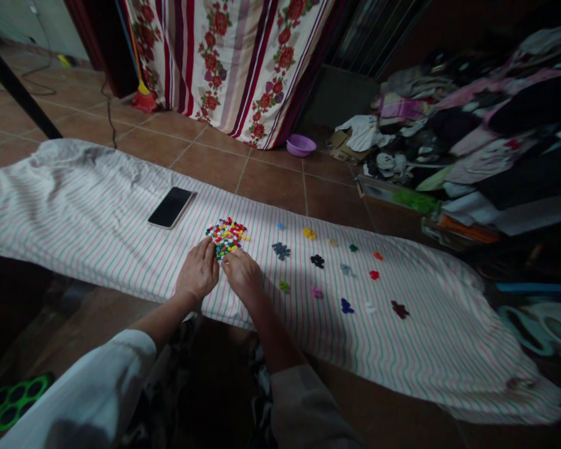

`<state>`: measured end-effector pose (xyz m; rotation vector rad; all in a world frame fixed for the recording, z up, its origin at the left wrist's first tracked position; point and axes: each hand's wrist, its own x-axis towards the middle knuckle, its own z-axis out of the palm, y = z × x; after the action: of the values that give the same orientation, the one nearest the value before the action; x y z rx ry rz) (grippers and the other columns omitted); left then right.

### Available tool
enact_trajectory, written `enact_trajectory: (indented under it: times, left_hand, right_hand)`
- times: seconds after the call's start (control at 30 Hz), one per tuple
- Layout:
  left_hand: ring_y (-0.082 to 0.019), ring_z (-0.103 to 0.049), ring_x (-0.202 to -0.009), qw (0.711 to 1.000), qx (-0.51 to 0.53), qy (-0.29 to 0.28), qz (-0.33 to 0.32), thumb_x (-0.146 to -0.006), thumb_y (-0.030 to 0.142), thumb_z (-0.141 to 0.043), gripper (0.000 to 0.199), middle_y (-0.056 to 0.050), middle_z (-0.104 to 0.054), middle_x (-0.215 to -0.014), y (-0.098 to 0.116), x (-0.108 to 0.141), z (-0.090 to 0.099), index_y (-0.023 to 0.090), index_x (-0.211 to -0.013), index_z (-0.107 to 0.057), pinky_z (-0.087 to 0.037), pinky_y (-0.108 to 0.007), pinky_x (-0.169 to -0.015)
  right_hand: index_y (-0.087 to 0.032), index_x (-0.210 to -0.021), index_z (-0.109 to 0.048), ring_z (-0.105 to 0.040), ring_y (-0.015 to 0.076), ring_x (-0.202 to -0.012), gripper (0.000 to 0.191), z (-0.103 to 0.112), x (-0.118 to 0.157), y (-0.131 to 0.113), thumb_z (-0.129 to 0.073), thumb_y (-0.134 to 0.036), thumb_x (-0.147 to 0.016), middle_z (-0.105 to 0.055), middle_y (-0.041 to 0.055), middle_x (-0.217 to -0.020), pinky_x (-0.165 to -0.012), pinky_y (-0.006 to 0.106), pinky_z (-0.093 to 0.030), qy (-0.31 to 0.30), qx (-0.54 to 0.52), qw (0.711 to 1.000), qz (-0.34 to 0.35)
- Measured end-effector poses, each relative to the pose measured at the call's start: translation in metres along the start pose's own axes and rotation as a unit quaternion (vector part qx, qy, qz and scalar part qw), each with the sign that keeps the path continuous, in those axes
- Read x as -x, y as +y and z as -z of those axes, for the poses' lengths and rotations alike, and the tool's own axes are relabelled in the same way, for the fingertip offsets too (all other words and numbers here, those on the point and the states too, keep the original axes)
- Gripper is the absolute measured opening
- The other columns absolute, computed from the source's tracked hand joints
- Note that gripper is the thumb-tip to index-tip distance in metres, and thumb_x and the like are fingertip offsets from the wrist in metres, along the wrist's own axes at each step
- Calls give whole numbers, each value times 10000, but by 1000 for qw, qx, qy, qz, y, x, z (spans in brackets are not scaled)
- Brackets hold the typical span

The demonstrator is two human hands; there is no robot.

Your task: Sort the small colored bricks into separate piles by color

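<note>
A heap of small mixed-colour pieces (229, 232), in red, yellow, green, white and blue, lies on a striped cloth (107, 218). At the heap's near left edge is my left hand (199, 269), its fingers pressed together and pointing into the pieces. My right hand (243, 273) is beside it at the near right edge, fingers curled in with thumb and fingertips close together. Whatever either hand pinches is hidden or too small to make out. Right of my hands, single-colour clusters are spread in rows, among them dark grey pieces (281, 251), yellow pieces (309, 233), black pieces (316, 261) and brown pieces (399, 309).
A phone (171, 207) lies on the cloth left of the heap. Beyond the cloth are a tiled floor (219, 168), a floral curtain (243, 62), a purple basin (301, 145) and a red broom (144, 100). Piled clothes (477, 118) fill the right side.
</note>
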<state>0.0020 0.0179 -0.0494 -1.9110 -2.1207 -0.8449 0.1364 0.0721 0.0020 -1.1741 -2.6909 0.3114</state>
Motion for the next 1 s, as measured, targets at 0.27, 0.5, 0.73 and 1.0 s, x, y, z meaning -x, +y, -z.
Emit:
enact_trajectory:
  times: [0.27, 0.5, 0.73, 1.0]
  left_hand:
    - [-291, -485, -1303, 1000, -1, -1, 2, -906, 223, -382, 430, -220, -520, -1366, 0, 0, 1, 87, -1306, -465, -448, -489, -1062]
    - [-292, -497, -1288, 1000, 1, 3, -6, -900, 229, -391, 436, -206, -528, -1353, 1, -1, 3, 112, -1316, -451, -449, -492, -1055]
    - [-302, -506, -1276, 999, -8, 9, -31, -905, 229, -389, 400, -238, -530, -1342, -2, -1, 3, 73, -1263, -476, -463, -469, -1035]
    - [-314, -523, -1259, 999, -11, 21, -45, -891, 230, -401, 410, -229, -544, -1318, -5, -2, 1, 99, -1276, -456, -482, -486, -1010]
  right_hand:
    - [-210, -908, -644, -623, 190, -906, 115, 3, -5, -2, -535, -230, -937, -662, 67, -950, -803, 283, -470, 9, -61, 998, -11]
    - [-209, -851, -585, -657, 150, -795, 76, 2, -7, 16, -522, -202, -893, -675, 10, -809, -746, 247, -492, 81, -265, 960, -35]
    - [-215, -790, -561, -648, 131, -680, 19, 10, -7, 27, -560, -198, -797, -638, -31, -722, -672, 237, -515, 102, -385, 915, -68]
    - [-216, -878, -643, -640, 124, -742, 147, 21, -4, 47, -532, -183, -788, -680, -2, -833, -707, 234, -533, 143, -402, 902, -65]
